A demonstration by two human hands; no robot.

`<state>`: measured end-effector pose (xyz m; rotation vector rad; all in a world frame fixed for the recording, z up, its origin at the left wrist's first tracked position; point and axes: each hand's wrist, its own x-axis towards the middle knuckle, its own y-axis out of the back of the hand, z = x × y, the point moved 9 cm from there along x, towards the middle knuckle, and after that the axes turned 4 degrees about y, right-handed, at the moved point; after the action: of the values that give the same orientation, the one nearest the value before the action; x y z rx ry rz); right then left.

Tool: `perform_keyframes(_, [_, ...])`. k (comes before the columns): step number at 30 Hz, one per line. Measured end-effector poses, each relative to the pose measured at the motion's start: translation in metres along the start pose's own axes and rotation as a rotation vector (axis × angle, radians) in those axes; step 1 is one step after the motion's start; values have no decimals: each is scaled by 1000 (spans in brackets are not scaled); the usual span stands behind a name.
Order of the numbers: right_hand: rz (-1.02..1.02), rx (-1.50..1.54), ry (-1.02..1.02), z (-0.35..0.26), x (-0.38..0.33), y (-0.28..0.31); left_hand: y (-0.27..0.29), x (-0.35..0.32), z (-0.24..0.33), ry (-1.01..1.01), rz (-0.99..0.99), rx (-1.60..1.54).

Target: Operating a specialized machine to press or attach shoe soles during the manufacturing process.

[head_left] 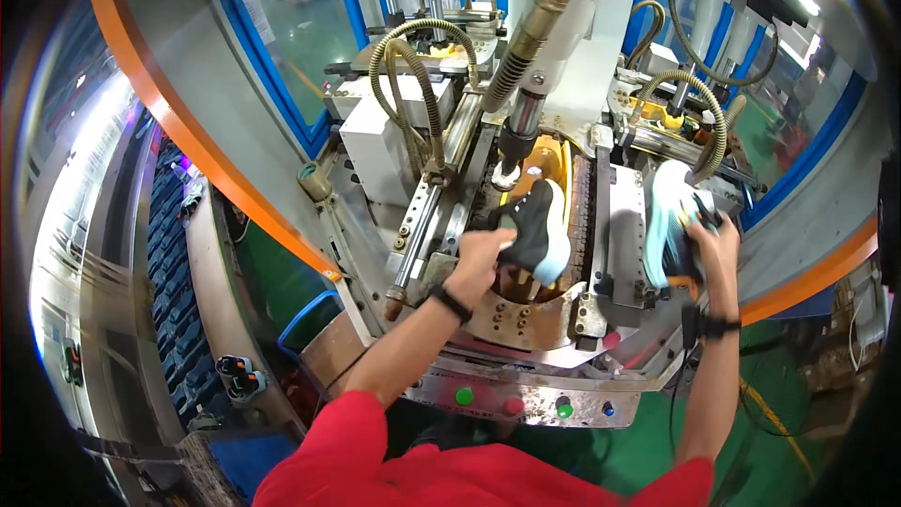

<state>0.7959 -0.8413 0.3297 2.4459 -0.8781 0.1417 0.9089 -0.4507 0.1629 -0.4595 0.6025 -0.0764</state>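
Observation:
My left hand [481, 261] is closed on a black shoe [532, 237] with a white and pale blue sole. That shoe is tilted on its side over the orange-yellow inner bed [557, 161] of the press, just below a dark vertical ram [519, 138]. Off to the right, my right hand [718, 252] grips a second shoe [664, 211], black with a pale teal sole turned toward the machine. It is smeared by motion and hangs beside the press's right side block. Whether the left shoe touches the bed, I cannot tell.
Ribbed metal hoses [390, 75] and a slanted spring cylinder [530, 38] crowd the space above the bed. A front panel [488, 398] carries coloured buttons. On the left, a blue conveyor [178, 282] runs past an orange-edged guard [221, 174]; more shoes [241, 377] lie beside it.

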Motion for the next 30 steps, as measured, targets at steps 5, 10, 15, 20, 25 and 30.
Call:
perform_keyframes(5, [-465,-375,-8,-44,49,-176,75,-152,2,48,-9,55])
perform_keyframes(10, [-407,-574,51,-24,19,-313,158,-262,31,-38,170,109])
perform_keyframes(15, [-115,-652,197,8,-6,-362,232,-352,34,-352,457,-37])
perform_keyframes(20, [-204,-571,149,-11,-24,-347,281,-398,-6,-468,636,-101])
perform_keyframes(25, [-198,-26,653,-135,-206,-257,286,-427,-47,-395,778,-210])
perform_keyframes(30, [-556,91,584,-47,-372,-307,270,-421,-69,-250,814,-171])
